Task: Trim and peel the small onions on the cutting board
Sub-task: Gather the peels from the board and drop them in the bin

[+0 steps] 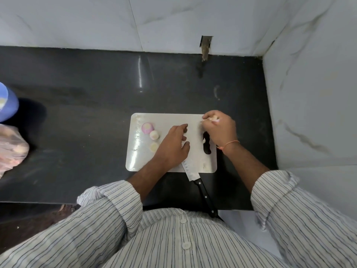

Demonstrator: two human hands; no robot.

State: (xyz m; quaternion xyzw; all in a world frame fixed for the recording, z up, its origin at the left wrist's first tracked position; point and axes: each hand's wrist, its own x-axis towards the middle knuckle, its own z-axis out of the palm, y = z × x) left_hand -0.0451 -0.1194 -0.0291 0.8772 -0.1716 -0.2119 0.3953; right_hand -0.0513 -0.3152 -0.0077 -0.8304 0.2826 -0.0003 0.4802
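Head view, looking down on a dark worktop (87,105) with a white cutting board (170,120) lying flat near its front edge.

Right hand (222,130): over the far right corner of the board, fingers curled inward. Grip is narrow, closed round a small pale onion (214,118) that shows only between thumb and fingertips; most of it is hidden by the hand. An orange thread band (230,143) sits on that wrist.

Left hand (172,146): palm down on the middle of the board, fingers extended and loosely spread, pointing toward the far edge. Grip is wide, nothing held. A small dark scrap (185,130) lies at the tips of the fingers; whether they touch it cannot be told. The hand lies over the blade of a knife (190,171).

Knife: flat on the board under the left hand, blade running diagonally off the near edge, black handle (205,196) overhanging toward the person's body.

Left part of the board: three peeled pieces close together, one purple-white onion (147,127), touching a pale one (154,135) just nearer, and a third pale one (154,147) nearer still, beside the left hand.

The board's handle slot (206,147) is on its right side, partly under the right wrist.

Far left of the worktop: a blue container (7,105) and a clear plastic bag (11,149), both cut by the frame edge.
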